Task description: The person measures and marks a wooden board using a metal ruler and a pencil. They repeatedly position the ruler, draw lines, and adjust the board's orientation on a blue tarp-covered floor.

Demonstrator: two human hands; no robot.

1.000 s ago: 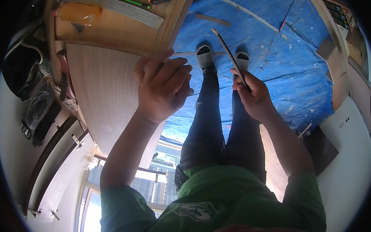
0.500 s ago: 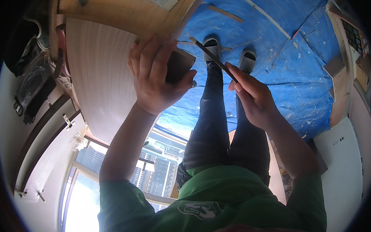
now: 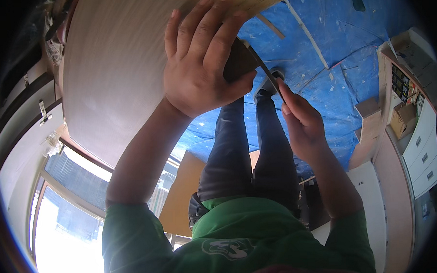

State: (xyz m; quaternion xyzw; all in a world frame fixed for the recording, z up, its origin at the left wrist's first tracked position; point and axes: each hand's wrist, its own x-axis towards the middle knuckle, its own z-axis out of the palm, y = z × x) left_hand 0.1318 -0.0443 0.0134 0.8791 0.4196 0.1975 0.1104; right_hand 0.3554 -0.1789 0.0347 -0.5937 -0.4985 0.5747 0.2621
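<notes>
My left hand (image 3: 197, 77) spans a dark brown wooden piece (image 3: 240, 62), fingers over its far side and thumb along its near side. Much of that piece is hidden under the palm. Between the thumb and fingers of my right hand (image 3: 305, 126) is a narrow, flat, dark file-like bar (image 3: 266, 70), slanting away to the upper left. Its far end meets or lies very close to the right edge of the wooden piece; I cannot tell whether they touch. A large wood-grain panel (image 3: 113, 77) stretches out to the left of my left hand.
Blue sheeting (image 3: 318, 85) covers the floor, with thin strips (image 3: 306, 32) lying on it. Cabinet doors with metal hinges (image 3: 44, 112) stand at left, near a bright window (image 3: 67, 223). On the right are a wooden box edge (image 3: 368, 109) and white drawers (image 3: 423, 153).
Both hands have moved farther forward, and the view has shifted. The bar's far end, apart from the wooden piece before, is now at its edge.
</notes>
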